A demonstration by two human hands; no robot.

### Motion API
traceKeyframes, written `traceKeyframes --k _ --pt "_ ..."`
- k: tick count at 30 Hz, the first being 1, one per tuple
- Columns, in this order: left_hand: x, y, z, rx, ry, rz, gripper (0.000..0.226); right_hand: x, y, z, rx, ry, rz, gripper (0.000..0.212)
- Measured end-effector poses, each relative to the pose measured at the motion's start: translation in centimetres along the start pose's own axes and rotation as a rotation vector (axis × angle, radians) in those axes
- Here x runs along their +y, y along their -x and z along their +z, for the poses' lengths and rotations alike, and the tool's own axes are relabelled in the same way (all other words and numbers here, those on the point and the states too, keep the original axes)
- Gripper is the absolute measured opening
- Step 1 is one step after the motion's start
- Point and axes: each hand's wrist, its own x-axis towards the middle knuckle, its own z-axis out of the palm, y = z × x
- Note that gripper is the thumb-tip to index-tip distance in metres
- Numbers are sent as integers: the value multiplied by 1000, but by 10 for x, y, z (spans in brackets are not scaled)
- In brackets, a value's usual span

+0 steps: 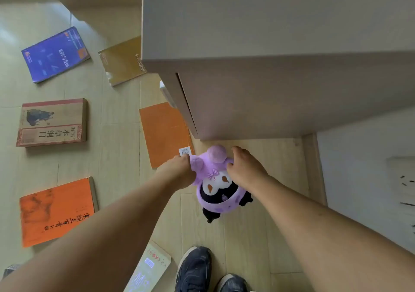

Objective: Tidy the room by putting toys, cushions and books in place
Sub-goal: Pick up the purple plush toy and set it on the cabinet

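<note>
From the head camera, the left hand (179,170) and right hand (244,168) curl their fingers round the purple hood of a purple, black and white plush doll (219,184), held above the pale wooden floor (247,235). Its long axis runs head-away, feet toward the dark shoes (195,269). Books lie scattered left; a beige cabinet (269,44) stands ahead.

Soft even daylight, wide-angle edge warping.
</note>
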Motion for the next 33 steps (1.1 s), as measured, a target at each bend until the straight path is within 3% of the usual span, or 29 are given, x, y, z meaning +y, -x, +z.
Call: traceKeyframes --k 11,19,24,30,33 --pt "-6 -18 9 -7 -52 -8 35 -6 -39 22 -68 60 -61 65" --pt "-10 -17 30 90 13 -11 22 -6 -39 51 -31 102 -1 45" --pt "-4 0 37 38 -24 46 12 -5 -20 54 -36 151 0 43" --pt "19 47 -1 144 -168 145 22 -9 22 13 -78 191 15 25" --pt "34 91 -40 172 -194 159 22 -22 63 -19 -51 128 30 26"
